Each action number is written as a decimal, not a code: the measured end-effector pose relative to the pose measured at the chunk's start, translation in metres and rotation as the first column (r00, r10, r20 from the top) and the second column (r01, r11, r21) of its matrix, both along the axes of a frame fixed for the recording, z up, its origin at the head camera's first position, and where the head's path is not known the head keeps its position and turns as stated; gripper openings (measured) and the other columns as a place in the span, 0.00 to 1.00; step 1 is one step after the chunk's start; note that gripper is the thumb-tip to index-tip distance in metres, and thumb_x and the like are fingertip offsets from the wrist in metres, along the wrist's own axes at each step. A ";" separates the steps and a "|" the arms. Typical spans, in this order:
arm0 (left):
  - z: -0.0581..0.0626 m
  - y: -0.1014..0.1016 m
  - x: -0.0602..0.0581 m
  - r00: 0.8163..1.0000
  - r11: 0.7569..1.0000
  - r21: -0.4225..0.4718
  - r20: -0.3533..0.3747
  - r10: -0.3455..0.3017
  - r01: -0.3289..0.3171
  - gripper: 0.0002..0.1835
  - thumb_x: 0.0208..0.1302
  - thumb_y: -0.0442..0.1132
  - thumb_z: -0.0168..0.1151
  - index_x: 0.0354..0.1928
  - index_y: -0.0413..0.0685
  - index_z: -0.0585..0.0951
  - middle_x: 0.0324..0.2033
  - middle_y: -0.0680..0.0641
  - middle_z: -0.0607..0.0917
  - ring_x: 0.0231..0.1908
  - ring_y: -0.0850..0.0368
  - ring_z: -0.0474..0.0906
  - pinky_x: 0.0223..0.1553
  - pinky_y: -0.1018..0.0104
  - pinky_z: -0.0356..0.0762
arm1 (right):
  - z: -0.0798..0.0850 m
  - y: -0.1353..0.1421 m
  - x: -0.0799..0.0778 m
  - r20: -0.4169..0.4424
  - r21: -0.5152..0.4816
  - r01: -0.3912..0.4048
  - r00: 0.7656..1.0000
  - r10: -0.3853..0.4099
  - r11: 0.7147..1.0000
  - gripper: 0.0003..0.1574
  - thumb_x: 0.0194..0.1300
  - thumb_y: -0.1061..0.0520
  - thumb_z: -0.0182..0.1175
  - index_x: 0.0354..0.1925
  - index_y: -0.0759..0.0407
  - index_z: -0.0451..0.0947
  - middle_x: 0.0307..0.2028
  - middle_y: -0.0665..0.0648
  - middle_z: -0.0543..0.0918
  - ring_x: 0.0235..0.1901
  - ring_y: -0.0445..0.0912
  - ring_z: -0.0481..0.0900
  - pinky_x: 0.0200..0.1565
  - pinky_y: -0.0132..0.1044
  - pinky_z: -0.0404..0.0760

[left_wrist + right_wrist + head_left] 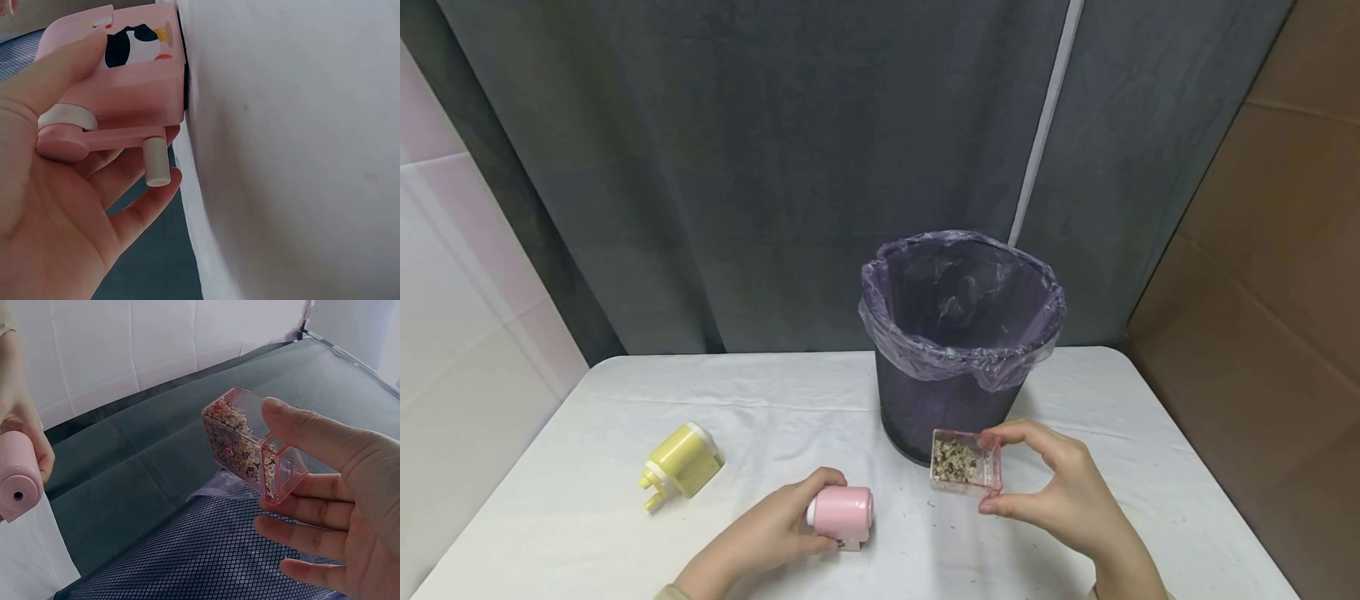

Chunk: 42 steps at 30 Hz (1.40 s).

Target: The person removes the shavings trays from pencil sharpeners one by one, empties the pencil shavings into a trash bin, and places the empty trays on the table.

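My left hand [775, 525] grips a pink hand-crank pencil sharpener [842, 513] low over the table. In the left wrist view its crank handle [156, 161] points toward the palm, and a penguin-like print shows beside the thumb. My right hand [1075, 492] pinches one end of a clear pink shavings drawer [992, 477] between thumb and fingertips. Pencil shavings [234, 440] fill much of the drawer, which hangs above the table just in front of the bin. A yellow hand-crank sharpener [687, 460] lies on the table at the left.
A black mesh waste bin [940, 408] with a translucent purple liner [981, 358] stands at the back of the white-covered table [790, 417]. A few shavings are scattered on the cloth between my hands. A dark curtain [775, 167] hangs behind.
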<state>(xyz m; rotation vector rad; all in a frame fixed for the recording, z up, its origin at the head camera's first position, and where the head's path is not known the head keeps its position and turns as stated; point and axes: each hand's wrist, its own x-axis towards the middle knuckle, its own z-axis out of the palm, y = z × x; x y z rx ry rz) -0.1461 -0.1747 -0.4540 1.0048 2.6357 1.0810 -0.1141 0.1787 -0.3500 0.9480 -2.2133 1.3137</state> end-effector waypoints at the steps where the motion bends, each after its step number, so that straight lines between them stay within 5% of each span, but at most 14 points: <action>1: 0.000 0.000 0.000 1.000 1.000 -0.008 -0.006 0.003 -0.003 0.33 0.49 0.45 0.75 0.57 0.66 0.68 0.39 0.64 0.78 0.36 0.65 0.73 0.40 0.64 0.73 | 0.000 0.000 0.000 -0.009 0.000 0.000 1.000 0.000 1.000 0.37 0.35 0.58 0.80 0.47 0.57 0.79 0.44 0.52 0.84 0.47 0.44 0.80 0.58 0.31 0.68; 12: 0.019 0.001 -0.001 0.995 0.998 -0.062 -0.102 -0.014 0.008 0.27 0.50 0.46 0.73 0.52 0.64 0.73 0.34 0.66 0.78 0.31 0.68 0.73 0.36 0.68 0.73 | 0.005 0.005 0.000 0.018 0.011 0.097 0.995 -0.097 0.995 0.37 0.34 0.61 0.81 0.48 0.55 0.79 0.42 0.46 0.84 0.45 0.41 0.80 0.56 0.30 0.68; 24: 0.050 0.009 -0.015 0.972 0.990 -0.127 -0.235 0.028 -0.059 0.22 0.59 0.51 0.65 0.54 0.53 0.78 0.43 0.57 0.83 0.45 0.60 0.79 0.44 0.59 0.76 | 0.017 0.015 -0.001 -0.046 -0.008 0.136 0.990 -0.136 0.991 0.39 0.31 0.65 0.81 0.47 0.57 0.80 0.40 0.51 0.84 0.44 0.39 0.79 0.53 0.27 0.68; 30: 0.064 0.022 -0.023 0.934 0.983 -0.021 -0.317 0.166 -0.181 0.25 0.62 0.52 0.64 0.59 0.56 0.74 0.45 0.57 0.83 0.44 0.59 0.80 0.34 0.64 0.77 | 0.027 0.021 -0.002 -0.047 -0.010 0.171 0.984 -0.171 0.985 0.40 0.30 0.69 0.80 0.47 0.59 0.79 0.41 0.51 0.84 0.45 0.37 0.78 0.57 0.28 0.65; 37: 0.087 0.031 -0.031 0.863 0.957 0.156 -0.414 0.289 -0.245 0.30 0.61 0.47 0.67 0.63 0.53 0.70 0.48 0.49 0.83 0.49 0.53 0.79 0.46 0.51 0.76 | 0.038 0.023 -0.006 -0.079 -0.019 0.188 0.979 -0.189 0.982 0.40 0.29 0.72 0.79 0.48 0.62 0.80 0.40 0.52 0.84 0.45 0.37 0.78 0.57 0.29 0.65; 42: 0.103 0.037 -0.040 0.854 0.942 0.231 -0.410 0.322 -0.244 0.32 0.61 0.45 0.67 0.66 0.52 0.68 0.53 0.46 0.81 0.53 0.53 0.77 0.51 0.49 0.74 | 0.046 0.023 -0.010 -0.093 -0.036 0.199 0.975 -0.201 0.979 0.39 0.30 0.75 0.78 0.47 0.64 0.80 0.39 0.52 0.84 0.44 0.37 0.78 0.57 0.30 0.66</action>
